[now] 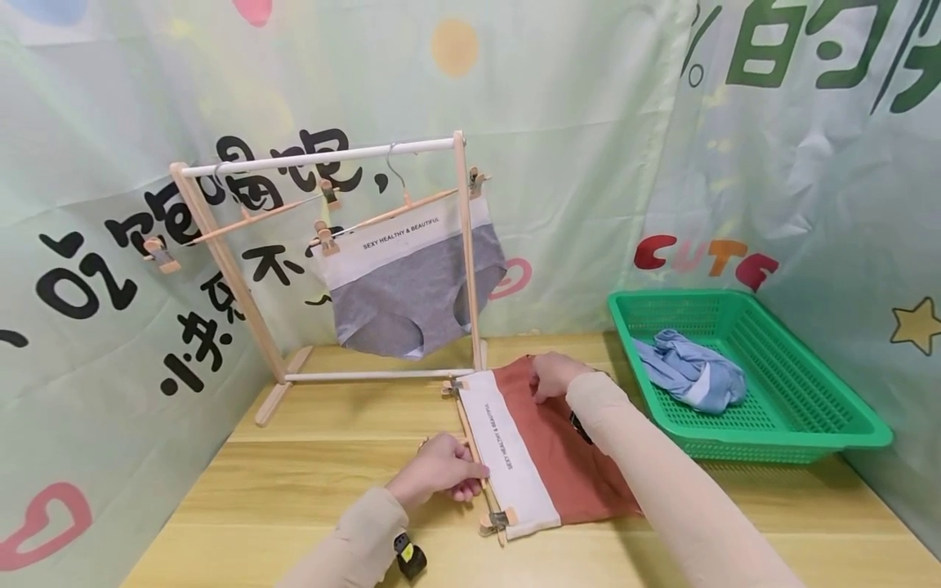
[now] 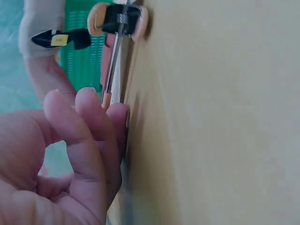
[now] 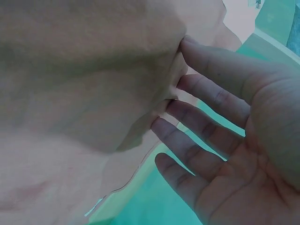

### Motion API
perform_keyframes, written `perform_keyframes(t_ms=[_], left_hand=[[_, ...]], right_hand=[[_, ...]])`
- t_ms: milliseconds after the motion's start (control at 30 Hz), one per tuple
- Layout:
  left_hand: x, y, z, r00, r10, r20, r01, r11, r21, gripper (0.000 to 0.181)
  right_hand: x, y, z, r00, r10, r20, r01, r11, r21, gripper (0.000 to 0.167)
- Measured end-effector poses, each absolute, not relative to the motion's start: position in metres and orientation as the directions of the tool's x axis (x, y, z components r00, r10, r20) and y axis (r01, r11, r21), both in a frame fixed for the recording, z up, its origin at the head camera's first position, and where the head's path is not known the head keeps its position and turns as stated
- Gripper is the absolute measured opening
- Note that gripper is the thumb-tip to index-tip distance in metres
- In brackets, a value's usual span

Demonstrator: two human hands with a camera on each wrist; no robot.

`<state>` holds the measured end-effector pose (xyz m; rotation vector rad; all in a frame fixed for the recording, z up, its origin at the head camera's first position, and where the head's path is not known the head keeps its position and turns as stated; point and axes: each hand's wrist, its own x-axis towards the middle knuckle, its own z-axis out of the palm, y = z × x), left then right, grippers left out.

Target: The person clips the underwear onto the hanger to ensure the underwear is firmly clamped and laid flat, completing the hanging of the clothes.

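A pair of rust-red underpants (image 1: 581, 465) with a white waistband lies on the table, its waistband clipped to a clip hanger (image 1: 470, 433). My left hand (image 1: 443, 471) pinches the hanger's bar near the middle; in the left wrist view one clip (image 2: 119, 19) shows beyond the fingers. At the far part of the garment my right hand (image 1: 553, 377) pinches the red cloth; in the right wrist view thumb and fingertips (image 3: 190, 44) gather a fold. Grey underpants (image 1: 412, 286) hang by clips from another hanger on the wooden rack (image 1: 246, 286).
An unloaded clip hanger (image 1: 250, 219) also hangs on the rack, at the left. To the right stands a green basket (image 1: 816, 392) holding crumpled light-blue cloth (image 1: 694, 371). A printed curtain (image 1: 559, 180) closes off the table's back and sides.
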<state>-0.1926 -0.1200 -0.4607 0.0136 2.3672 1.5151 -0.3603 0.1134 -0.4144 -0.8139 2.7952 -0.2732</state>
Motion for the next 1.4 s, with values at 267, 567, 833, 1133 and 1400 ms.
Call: perform_keyframes(t_ms=[267, 567, 833, 1133, 1400], left_hand=[[-0.188, -0.131, -0.469, -0.955, 0.136, -0.265, -0.234, 0.209, 0.949, 0.01], [-0.179, -0.154, -0.449, -0.977, 0.084, -0.195, -0.163, 0.293, 0.942, 0.012], [-0.178, -0.186, -0.427, -0.998, -0.012, -0.055, -0.054, 0.446, 0.893, 0.012], [-0.189, -0.219, -0.404, -0.984, -0.028, 0.178, 0.099, 0.745, 0.66, 0.021], [-0.203, -0.249, -0.377, -0.938, 0.079, 0.338, 0.226, 0.878, 0.423, 0.02]], right_hand=[[-0.363, 0.112, -0.414, -0.807, -0.569, -0.158, -0.524, 0.814, -0.251, 0.013], [-0.369, 0.106, -0.4, -0.753, -0.649, -0.112, -0.578, 0.733, -0.357, 0.014], [-0.374, 0.096, -0.373, -0.742, -0.666, 0.078, -0.596, 0.601, -0.532, 0.024], [-0.374, 0.073, -0.334, -0.788, -0.54, 0.295, -0.594, 0.544, -0.592, 0.045], [-0.37, 0.056, -0.308, -0.816, -0.428, 0.388, -0.572, 0.508, -0.644, 0.051]])
